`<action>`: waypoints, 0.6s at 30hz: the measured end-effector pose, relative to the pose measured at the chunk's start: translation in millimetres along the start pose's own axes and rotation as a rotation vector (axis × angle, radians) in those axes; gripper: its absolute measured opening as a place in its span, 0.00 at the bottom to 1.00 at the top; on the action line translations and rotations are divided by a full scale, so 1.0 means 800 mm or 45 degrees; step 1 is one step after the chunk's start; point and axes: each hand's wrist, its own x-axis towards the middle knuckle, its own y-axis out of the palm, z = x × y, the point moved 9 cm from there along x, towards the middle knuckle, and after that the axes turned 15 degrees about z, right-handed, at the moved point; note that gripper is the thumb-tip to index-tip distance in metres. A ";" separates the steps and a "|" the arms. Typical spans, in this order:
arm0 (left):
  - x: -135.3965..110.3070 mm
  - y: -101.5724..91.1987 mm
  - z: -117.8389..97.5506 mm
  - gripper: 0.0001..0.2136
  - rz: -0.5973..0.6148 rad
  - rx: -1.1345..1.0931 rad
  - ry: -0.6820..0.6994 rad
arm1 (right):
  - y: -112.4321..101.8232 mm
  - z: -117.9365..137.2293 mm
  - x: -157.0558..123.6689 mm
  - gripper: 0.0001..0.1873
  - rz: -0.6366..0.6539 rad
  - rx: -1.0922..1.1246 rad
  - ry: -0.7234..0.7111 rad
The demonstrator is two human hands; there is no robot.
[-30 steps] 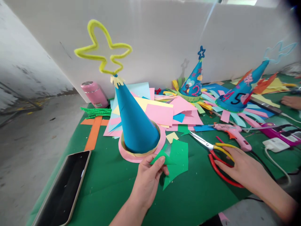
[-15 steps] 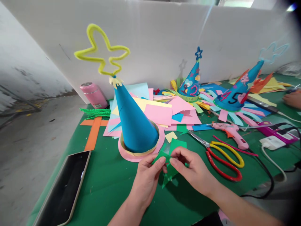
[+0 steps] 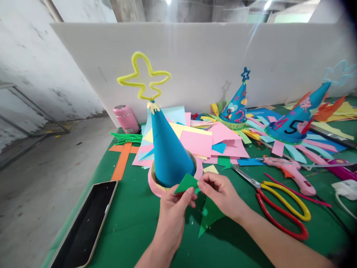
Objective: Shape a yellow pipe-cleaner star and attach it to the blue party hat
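Both hands pinch a green paper cut-out just above the green table. My left hand grips its upper left point between thumb and fingers. My right hand pinches it from the right, fingers closed. Directly behind the paper stands a blue paper cone hat with a pink brim and a yellow pipe-cleaner star on top.
Red and yellow scissors lie to the right, a pink glue gun behind them. A dark tablet lies at left. Coloured paper sheets, two decorated blue hats, a pink bottle and a white partition stand behind.
My right hand left the scissors and came over to pinch the green paper with the left. Both hands have lifted the paper slightly; the view tilted up.
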 end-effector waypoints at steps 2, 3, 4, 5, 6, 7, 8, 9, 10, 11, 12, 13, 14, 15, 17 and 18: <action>0.001 -0.002 0.001 0.03 -0.021 0.019 -0.008 | -0.001 -0.007 -0.002 0.12 -0.021 -0.046 0.011; 0.001 -0.003 0.003 0.03 -0.038 0.015 -0.014 | -0.002 -0.011 -0.004 0.12 -0.036 -0.050 0.015; 0.001 -0.005 0.004 0.03 -0.061 0.002 -0.018 | -0.002 -0.015 -0.005 0.13 -0.051 -0.039 0.019; 0.000 -0.006 0.006 0.04 -0.086 -0.017 -0.022 | -0.002 -0.018 -0.007 0.13 -0.065 -0.021 0.024; -0.001 -0.007 0.007 0.05 -0.111 -0.037 -0.026 | -0.002 -0.022 -0.008 0.14 -0.075 0.001 0.035; -0.002 -0.008 0.008 0.06 -0.130 -0.057 -0.029 | -0.001 -0.026 -0.009 0.14 -0.083 0.023 0.047; -0.003 -0.009 0.008 0.08 -0.144 -0.071 -0.026 | -0.001 -0.029 -0.010 0.15 -0.091 0.043 0.058; -0.003 -0.009 0.007 0.09 -0.151 -0.082 -0.017 | -0.001 -0.031 -0.010 0.15 -0.103 0.058 0.067; -0.004 -0.009 0.005 0.09 -0.156 -0.092 -0.004 | -0.002 -0.033 -0.011 0.15 -0.117 0.069 0.071; -0.004 -0.011 0.004 0.10 -0.170 -0.105 0.011 | -0.003 -0.034 -0.012 0.15 -0.131 0.074 0.072; -0.004 -0.013 0.002 0.10 -0.189 -0.119 0.025 | -0.004 -0.034 -0.014 0.15 -0.146 0.074 0.070; -0.005 -0.016 0.000 0.09 -0.212 -0.133 0.039 | -0.006 -0.035 -0.015 0.15 -0.159 0.072 0.068; -0.005 -0.019 -0.001 0.09 -0.240 -0.149 0.053 | -0.008 -0.035 -0.015 0.15 -0.172 0.069 0.068; -0.006 -0.023 -0.003 0.09 -0.271 -0.168 0.068 | -0.011 -0.036 -0.016 0.16 -0.186 0.067 0.067; -0.007 -0.030 -0.006 0.10 -0.322 -0.212 0.110 | -0.015 -0.036 -0.019 0.16 -0.220 0.069 0.062; -0.007 -0.031 -0.007 0.12 -0.325 -0.235 0.130 | -0.017 -0.036 -0.020 0.16 -0.237 0.071 0.056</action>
